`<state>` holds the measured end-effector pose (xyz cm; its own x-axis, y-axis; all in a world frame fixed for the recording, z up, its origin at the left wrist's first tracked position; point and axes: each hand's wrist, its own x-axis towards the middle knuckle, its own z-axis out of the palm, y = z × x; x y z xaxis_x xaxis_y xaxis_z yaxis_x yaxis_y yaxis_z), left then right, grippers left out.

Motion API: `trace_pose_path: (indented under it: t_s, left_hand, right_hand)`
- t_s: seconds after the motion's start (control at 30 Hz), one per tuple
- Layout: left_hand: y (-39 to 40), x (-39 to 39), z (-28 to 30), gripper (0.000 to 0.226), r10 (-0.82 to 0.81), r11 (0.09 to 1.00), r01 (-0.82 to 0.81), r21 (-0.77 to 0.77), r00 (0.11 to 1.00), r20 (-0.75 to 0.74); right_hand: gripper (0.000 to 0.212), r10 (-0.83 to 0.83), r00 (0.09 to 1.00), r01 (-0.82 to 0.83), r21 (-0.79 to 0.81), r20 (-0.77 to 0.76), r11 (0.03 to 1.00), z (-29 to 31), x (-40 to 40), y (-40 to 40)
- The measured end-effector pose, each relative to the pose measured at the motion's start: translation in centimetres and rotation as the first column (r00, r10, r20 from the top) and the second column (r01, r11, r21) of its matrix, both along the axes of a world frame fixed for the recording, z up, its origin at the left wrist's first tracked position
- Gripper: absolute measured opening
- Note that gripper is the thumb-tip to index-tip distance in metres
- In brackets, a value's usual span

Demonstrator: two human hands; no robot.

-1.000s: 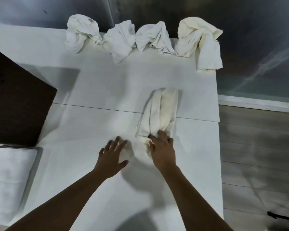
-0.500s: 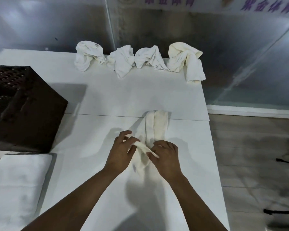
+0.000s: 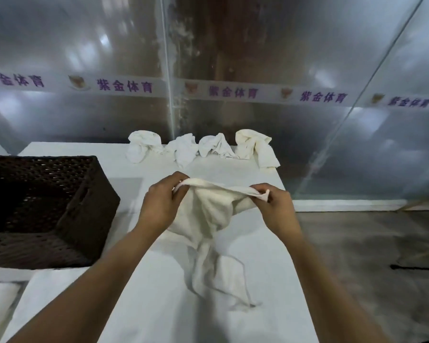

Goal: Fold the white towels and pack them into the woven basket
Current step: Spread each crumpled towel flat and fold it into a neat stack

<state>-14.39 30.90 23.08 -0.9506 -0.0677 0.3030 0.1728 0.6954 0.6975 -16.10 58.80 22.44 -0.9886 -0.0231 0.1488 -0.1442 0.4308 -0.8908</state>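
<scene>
Two hands pinch one edge of a white towel (image 3: pixel 208 214): the left hand (image 3: pixel 159 206) at its left corner, the right hand (image 3: pixel 275 206) at its right, fingers curled tight. Its lower part trails onto the white table (image 3: pixel 270 305). This looks like the opening-out step; next it needs spreading flat. Four crumpled towels (image 3: pixel 201 148) wait behind, and the woven basket (image 3: pixel 89 214) stands left.

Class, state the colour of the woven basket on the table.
Dark brown woven basket, seen best in the head view.
</scene>
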Motion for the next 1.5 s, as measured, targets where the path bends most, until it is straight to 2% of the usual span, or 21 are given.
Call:
trace_pose_path:
  t_s: [0.17,0.27,0.33,0.47,0.5,0.57,0.63,0.7,0.77,0.87,1.07,1.13,1.2,1.37,1.5]
  left_hand:
    - [-3.5,1.8,5.4,0.034,0.007,0.998,-0.007,-0.059,1.0,0.003]
    - [-6.0,2.8,8.4,0.042,-0.046,0.978,0.06,-0.2,0.996,0.072]
    - [-7.9,3.1,9.8,0.035,-0.043,0.968,0.063,-0.242,0.995,0.088]
    - [-11.0,2.5,11.7,0.014,0.116,0.978,-0.115,-0.173,0.993,-0.003]
    - [-11.5,2.1,12.0,0.011,0.148,0.982,-0.15,-0.113,0.989,-0.02]
    - [-11.8,1.0,12.6,0.008,0.189,0.973,-0.185,0.141,0.982,-0.016]
    - [-11.3,-0.7,13.3,0.005,0.205,0.865,-0.197,0.461,0.978,0.033]
    - [-10.2,-3.1,14.1,0.008,0.204,0.696,-0.218,0.685,0.974,0.103]
    - [-9.5,-5.9,14.9,0.008,0.174,0.56,-0.212,0.801,0.975,0.137]
    - [-9.1,-10.2,16.7,0.007,0.172,0.481,-0.162,0.861,0.981,0.088]
    - [-8.3,-17.5,21.3,0.002,0.24,0.532,-0.039,0.846,0.965,-0.107]
    - [-8.3,-19.2,22.2,0.01,0.252,0.563,0.001,0.827,0.952,-0.172]
    - [-8.6,-20.3,22.7,0.008,0.261,0.574,0.024,0.819,0.942,-0.21]
    - [-9.1,-20.6,21.4,0.006,0.246,0.605,0.058,0.794,0.935,-0.255]
    - [-9.2,-18.1,20.0,0.005,0.245,0.638,0.052,0.768,0.932,-0.266]
  right_hand:
    - [0.012,-0.032,0.995,0.03,-0.019,-0.099,0.999,7.2,0.1,-1.1]
    - [0.013,-0.055,0.987,0.048,-0.048,-0.151,0.998,11.9,-0.2,-1.6]
    - [0.015,-0.095,0.98,0.088,-0.042,-0.177,0.995,15.1,-0.5,-2.1]
    - [0.025,-0.155,0.975,0.137,-0.122,-0.158,0.983,18.7,-2.1,-3.0]
    - [0.024,-0.191,0.971,0.167,-0.161,-0.145,0.973,19.0,-2.8,-3.1]
    - [0.019,-0.27,0.957,0.236,-0.255,-0.108,0.938,19.4,-4.5,-3.0]
    - [0.014,-0.316,0.947,0.278,-0.346,-0.06,0.896,19.7,-6.5,-2.9]
    - [0.013,-0.314,0.949,0.276,-0.403,-0.031,0.873,19.7,-8.8,-2.9]
    - [0.017,-0.308,0.951,0.274,-0.434,-0.009,0.858,19.8,-11.3,-3.2]
    - [0.014,-0.319,0.948,0.279,-0.445,-0.014,0.851,20.8,-15.4,-3.6]
    - [0.02,-0.307,0.944,0.188,-0.565,-0.122,0.803,24.6,-23.3,-2.7]
    - [0.015,-0.288,0.939,0.132,-0.577,-0.188,0.806,25.7,-25.1,-2.3]
    - [0.008,-0.264,0.938,0.073,-0.616,-0.225,0.785,26.3,-26.1,-2.2]
    - [0.01,-0.241,0.941,0.015,-0.686,-0.236,0.727,24.0,-25.2,-1.9]
    - [0.013,-0.203,0.957,-0.012,-0.729,-0.206,0.685,21.5,-21.3,-1.6]
